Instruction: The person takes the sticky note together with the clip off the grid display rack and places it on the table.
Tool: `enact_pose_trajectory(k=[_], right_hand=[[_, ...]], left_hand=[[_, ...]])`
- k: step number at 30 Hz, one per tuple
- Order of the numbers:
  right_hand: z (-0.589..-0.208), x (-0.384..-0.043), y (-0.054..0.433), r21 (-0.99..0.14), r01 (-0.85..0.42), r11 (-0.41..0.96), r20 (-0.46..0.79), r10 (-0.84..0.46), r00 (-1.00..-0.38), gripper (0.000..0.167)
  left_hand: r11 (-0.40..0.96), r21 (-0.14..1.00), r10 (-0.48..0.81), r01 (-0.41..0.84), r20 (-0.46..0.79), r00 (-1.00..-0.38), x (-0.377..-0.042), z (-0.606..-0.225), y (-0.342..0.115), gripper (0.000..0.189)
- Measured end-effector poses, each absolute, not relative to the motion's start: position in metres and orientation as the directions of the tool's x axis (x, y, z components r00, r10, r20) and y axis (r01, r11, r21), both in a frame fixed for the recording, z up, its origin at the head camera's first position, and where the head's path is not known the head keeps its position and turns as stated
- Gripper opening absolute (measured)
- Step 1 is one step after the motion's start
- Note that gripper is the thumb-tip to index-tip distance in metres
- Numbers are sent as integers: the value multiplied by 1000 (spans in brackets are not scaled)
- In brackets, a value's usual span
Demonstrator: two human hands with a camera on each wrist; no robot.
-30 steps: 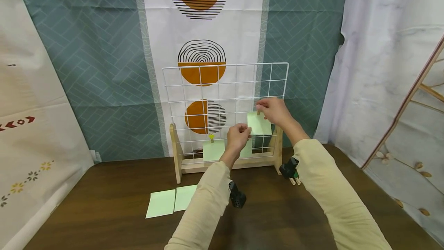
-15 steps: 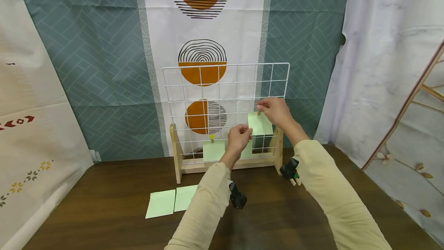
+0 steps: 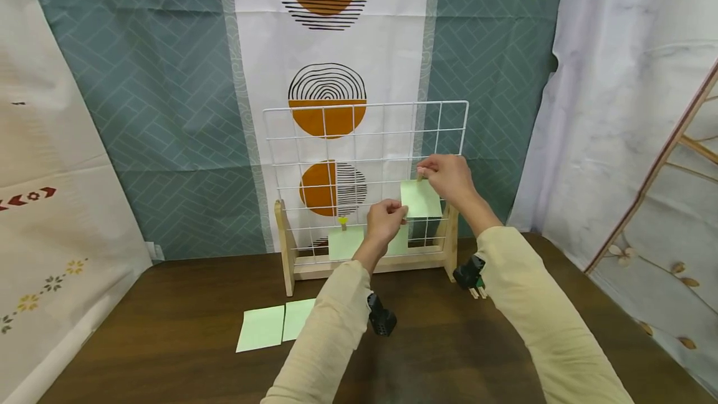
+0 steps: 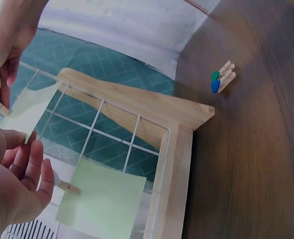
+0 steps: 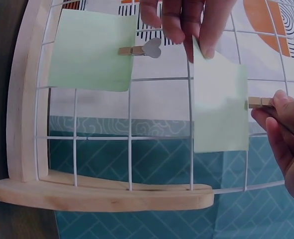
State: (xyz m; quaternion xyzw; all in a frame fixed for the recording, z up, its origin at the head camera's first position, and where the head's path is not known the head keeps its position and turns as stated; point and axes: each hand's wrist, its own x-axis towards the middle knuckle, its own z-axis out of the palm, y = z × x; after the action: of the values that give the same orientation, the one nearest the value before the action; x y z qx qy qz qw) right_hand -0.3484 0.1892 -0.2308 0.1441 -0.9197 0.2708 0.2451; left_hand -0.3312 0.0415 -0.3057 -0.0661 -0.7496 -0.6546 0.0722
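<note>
My left hand (image 3: 384,224) pinches the lower left corner of a pale green paper note (image 3: 421,199) in front of a white wire grid (image 3: 392,105). At the note's top edge, my right hand (image 3: 449,179) pinches a small wooden clothespin (image 5: 256,102) between thumb and fingers; its tip overlaps the paper in the right wrist view. Lower on the grid hangs another green note (image 5: 89,52), held by a clothespin with a grey heart (image 5: 152,48). To its left is a third note (image 3: 345,244) under a clothespin with a yellow top (image 3: 343,222).
A light wooden stand (image 3: 285,248) bears the grid on the dark table (image 3: 168,329). Two green notes, one at left (image 3: 260,328) and one beside it (image 3: 299,320), lie flat in front. Clothespins with green (image 4: 215,75) and blue (image 4: 215,86) hearts lie right of the stand.
My right hand has shifted very slightly upward at the note's top edge. The left hand keeps its pinch on the corner, nearly unmoved.
</note>
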Motion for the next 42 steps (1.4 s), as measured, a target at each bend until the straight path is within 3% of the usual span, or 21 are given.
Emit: enact_pose_trajectory(k=[13,22,35,42], right_hand=[[-234,-339,193,-547,-473,691,542,-139,-829,27],[-241,-329,193,-533,-520,667,544,-201,-815,27],[-271,-314,209,-566,-477,672,457,-226,-860,34],[-289,-309,219,-544,-481,688,453,-242,-858,26]], left_hand=[[149,964,45,222,217,-975,-318,-304,12,14],[162,966,87,202,190,-978,-302,-317,-8,7],[78,973,233,218,195,-953,-281,-341,-31,8],[38,984,215,172,160,-963,-268,-355,-47,6]])
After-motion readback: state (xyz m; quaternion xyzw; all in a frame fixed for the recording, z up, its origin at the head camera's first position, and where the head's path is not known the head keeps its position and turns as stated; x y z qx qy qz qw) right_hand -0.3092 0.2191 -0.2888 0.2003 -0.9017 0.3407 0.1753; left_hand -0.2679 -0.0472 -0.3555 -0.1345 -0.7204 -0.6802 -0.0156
